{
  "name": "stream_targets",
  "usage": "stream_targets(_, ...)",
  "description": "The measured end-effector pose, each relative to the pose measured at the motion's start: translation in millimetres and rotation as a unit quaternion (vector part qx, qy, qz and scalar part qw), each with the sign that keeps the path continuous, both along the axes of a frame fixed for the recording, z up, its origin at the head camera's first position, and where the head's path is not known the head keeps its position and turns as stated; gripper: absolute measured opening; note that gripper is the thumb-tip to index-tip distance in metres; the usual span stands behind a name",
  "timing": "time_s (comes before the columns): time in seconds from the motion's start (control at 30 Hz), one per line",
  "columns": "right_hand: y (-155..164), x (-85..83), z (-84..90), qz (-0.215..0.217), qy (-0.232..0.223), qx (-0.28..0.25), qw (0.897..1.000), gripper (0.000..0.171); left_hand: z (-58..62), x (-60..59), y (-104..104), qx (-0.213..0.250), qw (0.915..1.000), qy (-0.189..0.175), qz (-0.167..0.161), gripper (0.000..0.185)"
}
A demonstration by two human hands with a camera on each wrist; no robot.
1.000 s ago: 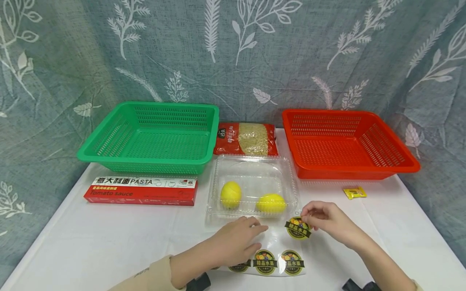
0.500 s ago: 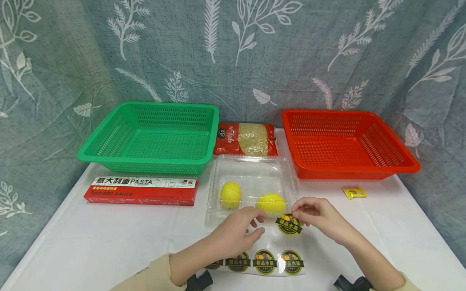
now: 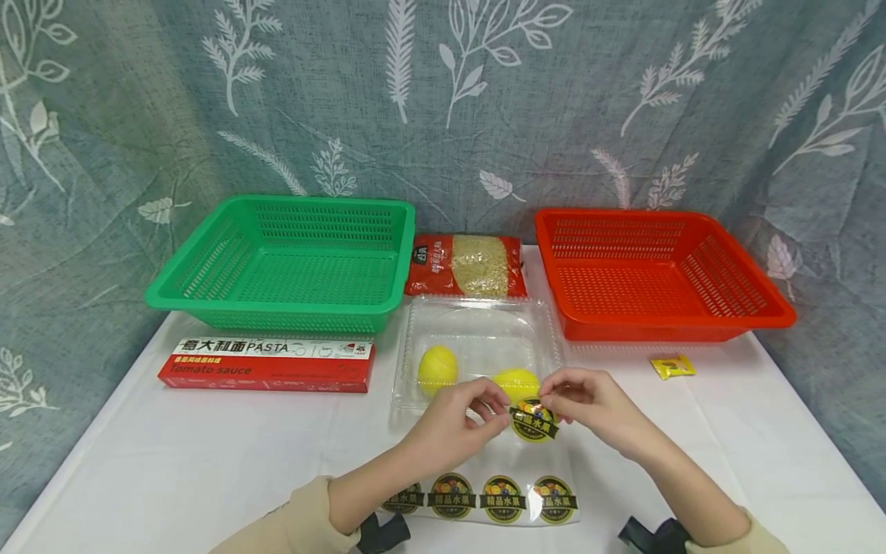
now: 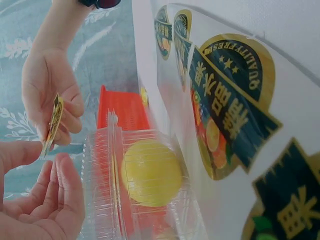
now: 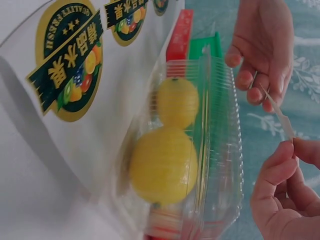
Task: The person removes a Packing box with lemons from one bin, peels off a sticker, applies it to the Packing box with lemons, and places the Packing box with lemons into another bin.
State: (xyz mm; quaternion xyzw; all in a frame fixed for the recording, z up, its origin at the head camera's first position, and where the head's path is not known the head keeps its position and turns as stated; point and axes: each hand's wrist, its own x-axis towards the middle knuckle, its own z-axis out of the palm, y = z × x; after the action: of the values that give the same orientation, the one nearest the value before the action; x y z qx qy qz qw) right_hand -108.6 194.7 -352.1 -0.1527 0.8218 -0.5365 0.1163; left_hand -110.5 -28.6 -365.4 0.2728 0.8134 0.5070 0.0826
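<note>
A round sticker (image 3: 534, 419) is held just above the near edge of the clear clamshell box (image 3: 477, 338), pinched at its right rim by the curled thumb and fingers of the right hand (image 3: 588, 406). The left hand (image 3: 453, 427) is brought against the sticker's left rim with fingers bent; in the left wrist view the sticker (image 4: 52, 125) is seen edge-on between both hands, but whether the left fingertips actually clasp it cannot be told. Two lemons (image 3: 438, 365) are enclosed in the shut box, one of them (image 3: 515, 382) lying directly behind the sticker.

The backing sheet (image 3: 484, 492), with its row of remaining stickers, is laid flat on the white table (image 3: 173, 462) beneath the forearms, near the front edge. Open tabletop is left to either side of the hands. A pasta box (image 3: 266, 363) is set to the left, a small yellow packet (image 3: 673, 366) to the right, and a green basket (image 3: 287, 261), a grain bag (image 3: 467, 265) and a red basket (image 3: 657, 269) are lined along the back.
</note>
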Motion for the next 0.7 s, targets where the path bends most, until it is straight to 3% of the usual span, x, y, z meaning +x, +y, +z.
stream_targets(0.3,-6.4,-1.9,2.2,0.008,0.006,-0.004,1.000,0.018,-2.8,-2.0,1.3,0.027,0.9993,0.017,0.021,0.005)
stream_targets(0.7,-11.4,-5.3,1.5,0.010,0.013,-0.009,1.000,0.018,0.0,-2.7,-4.0,0.063,0.9971,-0.026,0.035,0.004)
